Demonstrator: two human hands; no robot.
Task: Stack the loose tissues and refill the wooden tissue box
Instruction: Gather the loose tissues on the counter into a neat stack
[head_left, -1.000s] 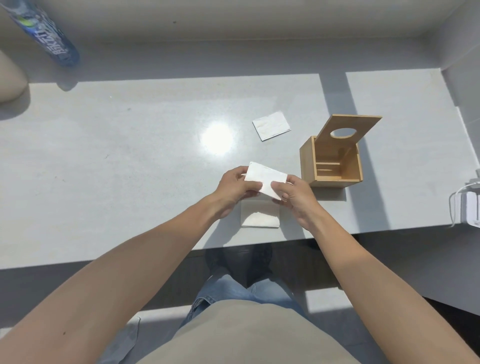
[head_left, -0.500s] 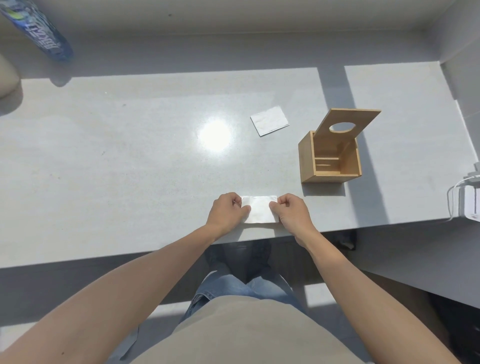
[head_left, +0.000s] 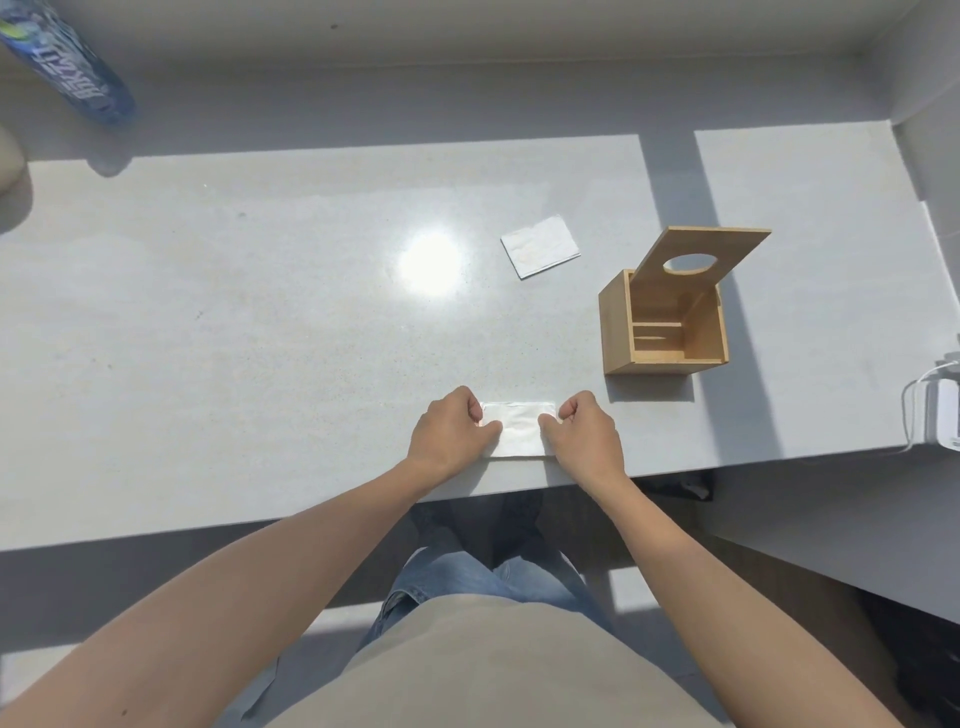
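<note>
A small stack of white folded tissues (head_left: 519, 430) lies near the table's front edge. My left hand (head_left: 451, 435) pinches its left side and my right hand (head_left: 584, 435) pinches its right side, fingers curled on the tissue edges. One more loose tissue (head_left: 540, 246) lies flat farther back, apart from both hands. The wooden tissue box (head_left: 660, 322) stands to the right of my hands, its lid with an oval hole (head_left: 701, 254) tilted up and open; the inside shows no tissues.
A blue bottle (head_left: 67, 67) stands at the far left corner of the grey table (head_left: 260, 322). A white device with a cable (head_left: 940, 415) sits at the right edge. A wall runs along the back and right side.
Both hands brought a tissue down from the air onto the one lying at the front edge. They now hold the stack's two sides on the table.
</note>
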